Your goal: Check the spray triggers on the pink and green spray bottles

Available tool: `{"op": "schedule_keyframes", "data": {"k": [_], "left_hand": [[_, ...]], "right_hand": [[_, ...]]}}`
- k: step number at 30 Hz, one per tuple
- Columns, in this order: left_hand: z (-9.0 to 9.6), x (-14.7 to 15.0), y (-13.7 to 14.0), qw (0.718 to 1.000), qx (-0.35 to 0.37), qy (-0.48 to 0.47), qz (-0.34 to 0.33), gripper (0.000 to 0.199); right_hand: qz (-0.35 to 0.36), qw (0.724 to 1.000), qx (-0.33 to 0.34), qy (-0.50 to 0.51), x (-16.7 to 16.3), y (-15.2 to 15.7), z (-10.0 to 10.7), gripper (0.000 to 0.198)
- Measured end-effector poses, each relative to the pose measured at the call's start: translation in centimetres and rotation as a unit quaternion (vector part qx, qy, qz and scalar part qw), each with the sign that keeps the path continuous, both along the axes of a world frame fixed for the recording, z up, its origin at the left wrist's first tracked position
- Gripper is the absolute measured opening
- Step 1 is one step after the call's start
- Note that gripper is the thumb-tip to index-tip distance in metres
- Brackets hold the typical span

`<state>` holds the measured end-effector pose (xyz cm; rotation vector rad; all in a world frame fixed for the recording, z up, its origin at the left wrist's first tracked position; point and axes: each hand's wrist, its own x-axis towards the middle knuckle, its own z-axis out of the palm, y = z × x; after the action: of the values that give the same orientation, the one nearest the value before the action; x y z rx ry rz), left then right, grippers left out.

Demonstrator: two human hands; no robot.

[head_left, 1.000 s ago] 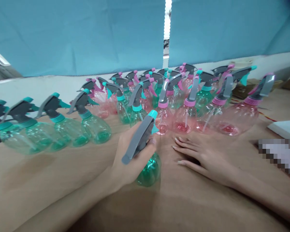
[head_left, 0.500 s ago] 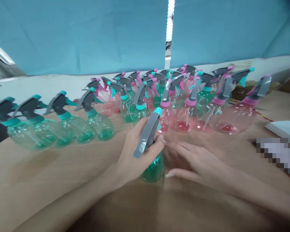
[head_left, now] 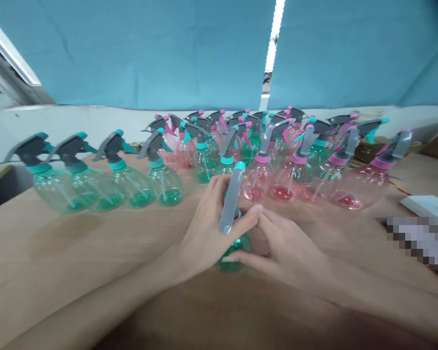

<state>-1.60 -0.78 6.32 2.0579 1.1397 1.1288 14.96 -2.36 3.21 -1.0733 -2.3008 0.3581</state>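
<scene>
Blue curtain [head_left: 168, 58] across the back, white box [head_left: 425, 206] at right on the wooden table [head_left: 58, 253]

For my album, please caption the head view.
Both hands at a green spray bottle, more green ones and pink ones beyond.

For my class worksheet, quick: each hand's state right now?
Left hand: closed, holding a rounded, translucent green plastic spray bottle.
Right hand: curled partly around it; grip cannot be told.

1 head cam, looks fwd & down.
</scene>
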Motion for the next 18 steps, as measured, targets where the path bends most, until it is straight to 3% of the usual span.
{"op": "schedule_keyframes", "data": {"k": [7, 11, 14, 18], "left_hand": [[-0.1, -3.2, -0.6, 1.0, -0.021, 0.001, 0.013, 0.046], [-1.0, -5.7, -0.9, 1.0, -0.016, 0.007, 0.019, 0.059], [-2.8, -8.4, -1.2, 0.997, 0.074, -0.008, 0.016, 0.063], [-5.2, -11.8, -1.2, 0.986, 0.154, 0.03, 0.058, 0.046]], "right_hand": [[0.007, 1.0, -0.006, -0.008, -2.9, 0.2, 0.5, 0.04], [0.01, 0.999, -0.029, -0.008, -4.5, 0.8, 1.0, 0.04], [0.01, 1.0, -0.015, -0.005, -5.4, 1.8, 1.1, 0.04], [-0.017, 0.999, 0.045, -0.022, -6.3, 3.9, 1.1, 0.044]]}}
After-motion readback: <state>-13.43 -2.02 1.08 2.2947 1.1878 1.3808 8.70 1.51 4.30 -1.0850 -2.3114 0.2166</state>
